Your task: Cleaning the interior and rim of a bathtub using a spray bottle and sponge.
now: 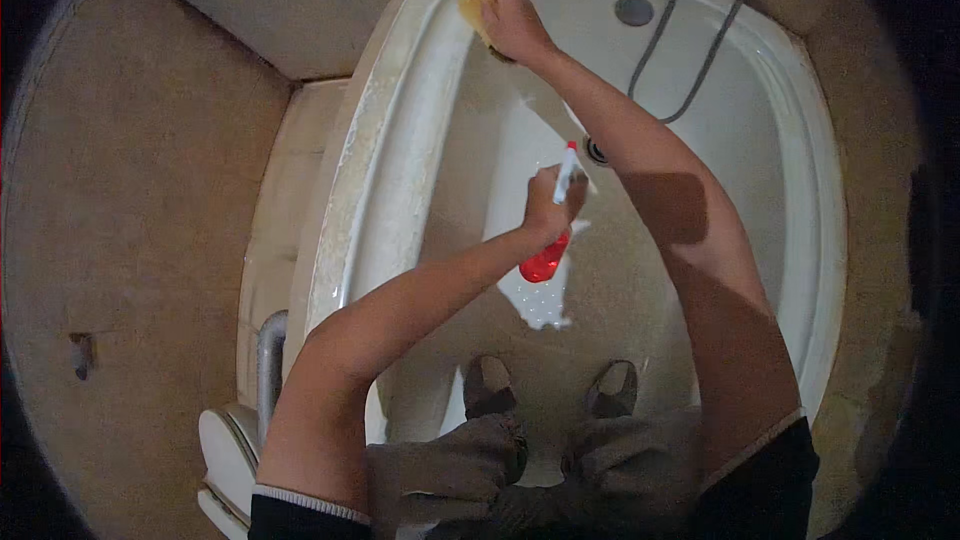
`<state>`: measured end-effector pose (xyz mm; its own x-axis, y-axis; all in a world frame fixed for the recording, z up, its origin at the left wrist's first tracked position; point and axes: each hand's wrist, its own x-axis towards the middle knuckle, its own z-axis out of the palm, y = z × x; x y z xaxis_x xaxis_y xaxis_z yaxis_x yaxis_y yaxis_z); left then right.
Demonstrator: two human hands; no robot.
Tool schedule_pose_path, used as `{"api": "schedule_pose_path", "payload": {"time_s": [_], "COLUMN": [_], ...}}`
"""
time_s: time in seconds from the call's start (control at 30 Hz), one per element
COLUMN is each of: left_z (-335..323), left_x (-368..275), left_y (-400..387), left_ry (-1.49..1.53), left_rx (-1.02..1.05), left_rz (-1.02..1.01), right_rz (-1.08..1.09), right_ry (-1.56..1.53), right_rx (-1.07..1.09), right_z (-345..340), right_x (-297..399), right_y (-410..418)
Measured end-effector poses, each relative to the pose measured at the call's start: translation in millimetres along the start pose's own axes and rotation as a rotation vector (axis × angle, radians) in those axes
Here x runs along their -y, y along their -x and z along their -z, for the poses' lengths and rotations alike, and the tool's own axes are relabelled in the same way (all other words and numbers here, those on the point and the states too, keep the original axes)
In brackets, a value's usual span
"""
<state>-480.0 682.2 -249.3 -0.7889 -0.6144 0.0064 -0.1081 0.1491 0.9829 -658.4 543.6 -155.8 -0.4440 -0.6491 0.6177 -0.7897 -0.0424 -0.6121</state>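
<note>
My right hand [517,24] reaches to the far left corner of a white bathtub [675,187]. It grips a yellow sponge [472,11], pressed to the tub's inner rim; a dark side of the sponge shows below. Near the middle of the tub, my left hand [551,202] holds a spray bottle [544,262] by its neck. The bottle has red liquid in it and a white trigger head [565,174] with a red nozzle tip. Both forearms stretch over the basin.
My feet in dark slippers [491,386] stand inside the tub. A drain [598,150] and a round overflow cover [634,10] lie ahead. The grey shower hose [709,52] hangs into the basin. Left are the stained tub ledge [367,135], a grey pipe [271,360] and a toilet [225,457].
</note>
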Motion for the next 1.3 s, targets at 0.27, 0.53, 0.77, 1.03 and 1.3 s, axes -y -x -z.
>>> {"api": "schedule_pose_path", "payload": {"time_s": [0.27, 0.53, 0.77, 1.03, 1.3], "left_z": [-16, -10, -27, -28, -44], "left_x": [29, 29, 25, 20, 5], "left_y": [-12, -22, -2, 2, 17], "left_ry": [0.105, 0.592, 0.126, 0.068, 1.120], "left_rx": [0.130, 0.212, 0.052, 0.206, 0.002], "left_rz": [-0.051, 0.152, -0.274, -0.106, 0.419], "right_rz": [0.187, 0.385, 0.450, 0.476, 0.620], "right_ry": [0.202, -0.034, 0.106, 0.034, -0.019], "right_rx": [0.047, 0.347, 0.355, 0.372, 0.395], "right_z": [10, -5, -8, -3, -1], "right_x": [-3, 27, 42, 50, 73], "right_y": [-6, 21, 35, 53, 64]}}
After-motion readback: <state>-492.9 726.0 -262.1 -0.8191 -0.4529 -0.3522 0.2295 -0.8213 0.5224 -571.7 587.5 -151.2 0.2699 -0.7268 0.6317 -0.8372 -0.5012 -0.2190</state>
